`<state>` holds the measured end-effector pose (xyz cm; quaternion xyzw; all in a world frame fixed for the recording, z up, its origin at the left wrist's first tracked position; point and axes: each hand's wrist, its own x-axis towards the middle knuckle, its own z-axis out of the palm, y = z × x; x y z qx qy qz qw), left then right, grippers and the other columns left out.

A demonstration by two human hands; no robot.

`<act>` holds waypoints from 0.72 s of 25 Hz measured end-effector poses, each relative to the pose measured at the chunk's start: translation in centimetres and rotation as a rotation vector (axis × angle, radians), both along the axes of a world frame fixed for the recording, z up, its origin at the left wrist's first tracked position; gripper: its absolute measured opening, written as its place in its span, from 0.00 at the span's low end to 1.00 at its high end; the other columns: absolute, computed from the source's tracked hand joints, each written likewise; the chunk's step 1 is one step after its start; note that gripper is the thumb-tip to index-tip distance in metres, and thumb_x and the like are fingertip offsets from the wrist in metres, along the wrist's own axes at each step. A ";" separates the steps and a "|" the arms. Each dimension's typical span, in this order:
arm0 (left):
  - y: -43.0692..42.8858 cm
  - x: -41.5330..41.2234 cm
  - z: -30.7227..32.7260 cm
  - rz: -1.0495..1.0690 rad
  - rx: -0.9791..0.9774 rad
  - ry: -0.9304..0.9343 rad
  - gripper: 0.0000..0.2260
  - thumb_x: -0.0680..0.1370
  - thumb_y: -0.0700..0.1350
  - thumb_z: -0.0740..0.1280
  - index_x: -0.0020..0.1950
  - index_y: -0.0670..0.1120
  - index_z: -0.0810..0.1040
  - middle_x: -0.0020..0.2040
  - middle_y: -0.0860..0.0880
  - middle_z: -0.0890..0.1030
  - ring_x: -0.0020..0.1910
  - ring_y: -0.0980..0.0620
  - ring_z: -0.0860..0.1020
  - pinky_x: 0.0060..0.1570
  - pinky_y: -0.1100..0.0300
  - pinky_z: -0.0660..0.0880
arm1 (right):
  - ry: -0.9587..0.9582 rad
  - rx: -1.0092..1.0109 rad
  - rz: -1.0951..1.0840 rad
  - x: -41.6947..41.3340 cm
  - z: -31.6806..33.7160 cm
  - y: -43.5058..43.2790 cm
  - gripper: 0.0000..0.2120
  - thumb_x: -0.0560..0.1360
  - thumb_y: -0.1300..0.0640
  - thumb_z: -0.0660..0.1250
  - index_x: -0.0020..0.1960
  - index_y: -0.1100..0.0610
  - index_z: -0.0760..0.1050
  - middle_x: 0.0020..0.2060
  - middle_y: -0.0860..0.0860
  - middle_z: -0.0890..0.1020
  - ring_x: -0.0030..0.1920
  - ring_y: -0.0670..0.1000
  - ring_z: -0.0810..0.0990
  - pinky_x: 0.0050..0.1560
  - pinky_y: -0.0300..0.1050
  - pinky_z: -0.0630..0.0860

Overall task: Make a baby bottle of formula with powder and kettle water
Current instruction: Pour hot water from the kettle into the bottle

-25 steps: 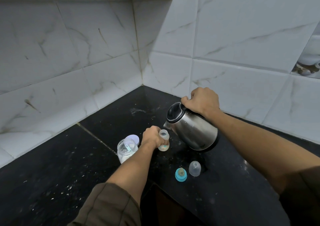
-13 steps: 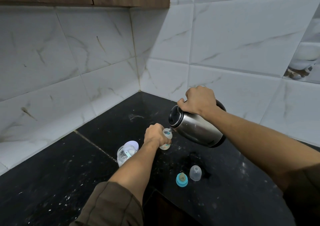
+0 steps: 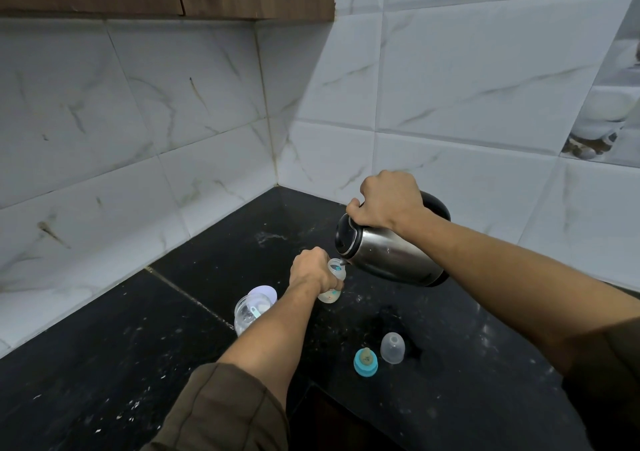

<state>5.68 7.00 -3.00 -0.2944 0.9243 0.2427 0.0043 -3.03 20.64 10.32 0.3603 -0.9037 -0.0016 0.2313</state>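
My left hand (image 3: 311, 272) grips a small clear baby bottle (image 3: 335, 279) that stands on the black counter (image 3: 121, 364), tilted slightly. My right hand (image 3: 389, 199) holds the handle of a steel kettle (image 3: 391, 253), lifted off the counter and tipped steeply to the left. The kettle's spout sits right over the bottle's open mouth. A little pale powder or liquid shows at the bottle's bottom. Left of the bottle stands an open glass jar of powder (image 3: 247, 313) with a scoop inside.
The jar's white lid (image 3: 265, 293) lies behind the jar. A blue ring with the teat (image 3: 365, 362) and a clear cap (image 3: 392, 347) stand on the counter in front of the kettle. Tiled walls meet in a corner behind; the counter edge runs close to my body.
The kettle has risen off the counter and tipped further left, bringing its spout down to the bottle's mouth. My left hand has kept its grip on the bottle.
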 end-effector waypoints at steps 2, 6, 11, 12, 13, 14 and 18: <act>-0.1 0.0 -0.1 -0.001 -0.007 -0.006 0.20 0.66 0.52 0.83 0.54 0.49 0.85 0.49 0.48 0.86 0.50 0.49 0.83 0.52 0.51 0.82 | 0.015 0.019 0.002 0.1 -0.1 -0.2 0.20 0.75 0.43 0.59 0.30 0.54 0.64 0.29 0.51 0.70 0.33 0.56 0.73 0.39 0.44 0.70; -0.2 0.0 -0.1 0.000 -0.007 -0.012 0.19 0.66 0.52 0.83 0.54 0.48 0.85 0.49 0.48 0.85 0.50 0.49 0.83 0.51 0.52 0.82 | 0.044 0.050 0.009 0.3 -0.1 -0.8 0.19 0.75 0.43 0.59 0.31 0.55 0.66 0.29 0.51 0.70 0.33 0.56 0.72 0.39 0.45 0.70; -0.4 0.1 0.0 -0.006 -0.019 -0.014 0.18 0.66 0.52 0.83 0.52 0.48 0.85 0.48 0.48 0.85 0.49 0.48 0.83 0.51 0.52 0.82 | 0.052 0.062 0.012 0.2 -0.1 -1.2 0.18 0.74 0.43 0.59 0.35 0.56 0.73 0.29 0.51 0.70 0.34 0.57 0.74 0.39 0.45 0.71; -0.4 0.1 0.0 -0.005 -0.021 -0.014 0.18 0.66 0.52 0.83 0.51 0.48 0.85 0.48 0.48 0.85 0.49 0.48 0.83 0.51 0.51 0.82 | 0.053 0.063 0.014 0.2 -0.1 -1.3 0.18 0.74 0.43 0.59 0.35 0.56 0.73 0.29 0.51 0.70 0.34 0.57 0.74 0.38 0.45 0.71; -0.4 0.1 0.0 -0.004 -0.019 -0.015 0.18 0.66 0.52 0.83 0.51 0.48 0.85 0.48 0.48 0.85 0.49 0.48 0.83 0.51 0.51 0.82 | 0.055 0.064 0.016 0.2 -0.1 -1.3 0.18 0.74 0.43 0.59 0.35 0.56 0.74 0.29 0.51 0.71 0.34 0.57 0.74 0.38 0.45 0.71; -0.4 0.1 0.0 -0.005 -0.014 -0.017 0.18 0.66 0.52 0.83 0.52 0.48 0.85 0.48 0.48 0.85 0.50 0.48 0.83 0.52 0.51 0.82 | 0.056 0.065 0.018 0.2 -0.1 -1.3 0.18 0.74 0.43 0.59 0.35 0.56 0.73 0.29 0.51 0.71 0.34 0.56 0.74 0.38 0.45 0.71; -0.5 0.1 -0.1 -0.011 -0.013 -0.019 0.19 0.66 0.52 0.83 0.52 0.48 0.85 0.48 0.48 0.85 0.49 0.48 0.83 0.51 0.50 0.83 | 0.056 0.072 0.023 0.2 0.0 -1.3 0.18 0.75 0.43 0.59 0.34 0.56 0.72 0.29 0.51 0.70 0.34 0.56 0.74 0.38 0.45 0.71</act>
